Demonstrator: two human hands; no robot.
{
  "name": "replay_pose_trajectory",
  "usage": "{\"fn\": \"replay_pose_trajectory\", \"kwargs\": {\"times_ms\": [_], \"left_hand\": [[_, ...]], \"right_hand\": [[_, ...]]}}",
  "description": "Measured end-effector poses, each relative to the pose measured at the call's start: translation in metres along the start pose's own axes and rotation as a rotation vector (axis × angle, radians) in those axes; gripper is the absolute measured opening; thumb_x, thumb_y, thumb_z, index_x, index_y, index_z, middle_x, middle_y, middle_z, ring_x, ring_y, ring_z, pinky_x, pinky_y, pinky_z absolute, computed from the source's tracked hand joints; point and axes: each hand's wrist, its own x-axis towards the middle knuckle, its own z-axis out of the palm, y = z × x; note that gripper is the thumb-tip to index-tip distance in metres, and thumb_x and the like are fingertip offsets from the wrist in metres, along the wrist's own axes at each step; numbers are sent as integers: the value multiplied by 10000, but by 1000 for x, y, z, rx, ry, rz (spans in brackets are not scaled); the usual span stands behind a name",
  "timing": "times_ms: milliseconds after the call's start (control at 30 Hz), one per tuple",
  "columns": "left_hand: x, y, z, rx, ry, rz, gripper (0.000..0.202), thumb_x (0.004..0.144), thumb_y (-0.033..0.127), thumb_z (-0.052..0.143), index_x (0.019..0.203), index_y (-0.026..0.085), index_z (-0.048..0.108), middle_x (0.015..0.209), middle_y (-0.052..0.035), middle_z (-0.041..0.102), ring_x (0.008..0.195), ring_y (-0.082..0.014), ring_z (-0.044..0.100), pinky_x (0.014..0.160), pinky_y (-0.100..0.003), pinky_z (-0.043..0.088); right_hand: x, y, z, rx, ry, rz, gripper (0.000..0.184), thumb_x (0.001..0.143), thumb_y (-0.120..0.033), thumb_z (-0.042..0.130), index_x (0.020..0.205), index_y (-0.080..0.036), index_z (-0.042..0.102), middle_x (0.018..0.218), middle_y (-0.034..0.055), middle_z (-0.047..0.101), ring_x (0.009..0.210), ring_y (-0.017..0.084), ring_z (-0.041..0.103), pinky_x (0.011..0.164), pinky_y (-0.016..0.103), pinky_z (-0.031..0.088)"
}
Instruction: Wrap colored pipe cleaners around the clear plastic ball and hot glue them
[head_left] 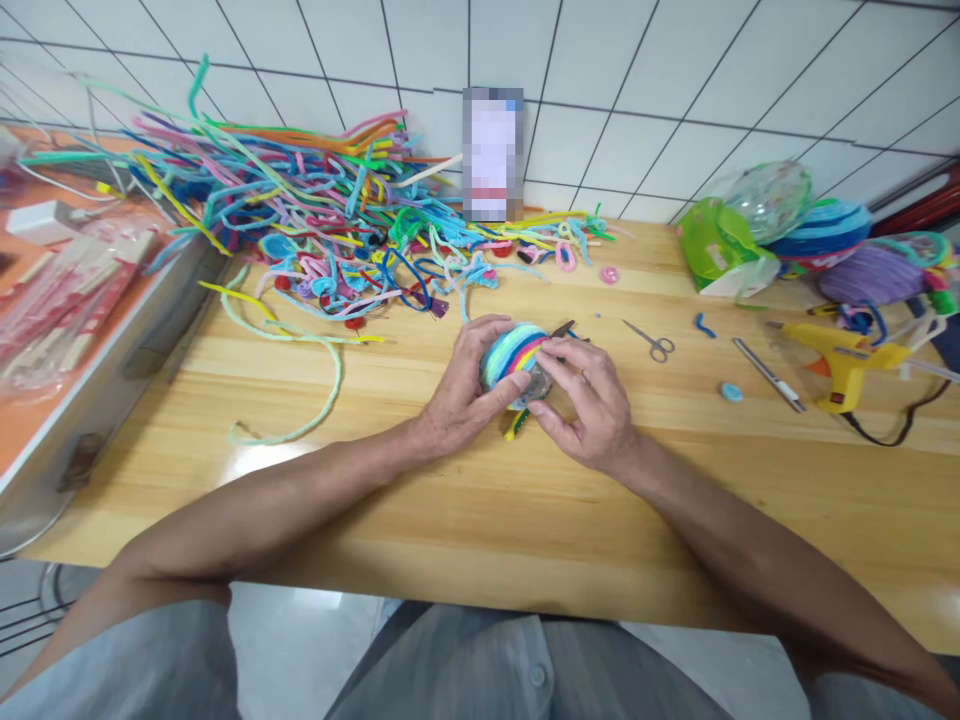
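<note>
Between my hands is a round ball wrapped in bands of pipe cleaner (504, 350), in pale green, blue, pink and yellow. A clear, uncovered part of it faces my right side. My left hand (472, 385) is curled round the ball's left side, its thumb lying across the front. On the other side, my right hand (592, 405) has its fingertips pressed on the colored bands and its thumb near the lower edge. A tool with yellow-green handles (516, 425) lies partly hidden beneath the ball; dark metal tips show behind it.
A tangled heap of pipe cleaners (300, 190) fills the back left. A phone (493, 155) leans on the tiled wall. To the right lie small scissors (652, 342), a craft knife (769, 375), a yellow glue gun (844, 360) and wrapped balls (821, 235). An orange-lined tray (97, 370) stands left.
</note>
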Motion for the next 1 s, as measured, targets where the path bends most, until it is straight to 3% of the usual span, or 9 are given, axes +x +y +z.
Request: {"fn": "replay_pose_trajectory", "kwargs": {"times_ms": [200,433,633,833,1000], "left_hand": [[1,0,-4,90,-38,22,547,1130,504,574,1607,278,430,1577,-150,558,1542,-299,513,1326,-552,439],[1,0,-5,79,-38,19,542,1122,480,595,1596,264,445,1574,-161,554,1536,-301,513,1321,-548,434],[0,-1,-4,87,-16,41,530,1131,473,583,1594,259,442,1568,-160,558,1530,-297,520,1315,-535,441],[-1,-1,-1,112,9,49,516,1147,516,538,1584,260,435,1559,-153,563,1531,-274,521,1310,-518,457],[-2,-1,-1,106,-13,25,533,1146,511,533,1604,268,411,1585,-163,538,1551,-301,504,1319,-568,444]], "right_hand": [[-1,1,0,6,-32,15,733,1002,-336,739,1677,-247,466,1470,189,704,1373,396,709,1109,633,643],[4,3,-3,35,-3,-39,644,1002,-322,748,1589,-138,558,1363,224,730,1307,359,724,1097,567,658],[1,0,-6,-3,-32,2,687,1011,-313,736,1652,-227,506,1379,182,739,1268,362,740,1042,576,671],[0,-1,-2,34,-3,-6,692,1010,-264,727,1666,-202,516,1388,200,720,1274,349,736,1034,553,685],[-1,0,-1,39,-28,5,686,1023,-289,706,1677,-245,504,1412,183,728,1311,369,731,1059,595,675]]}}
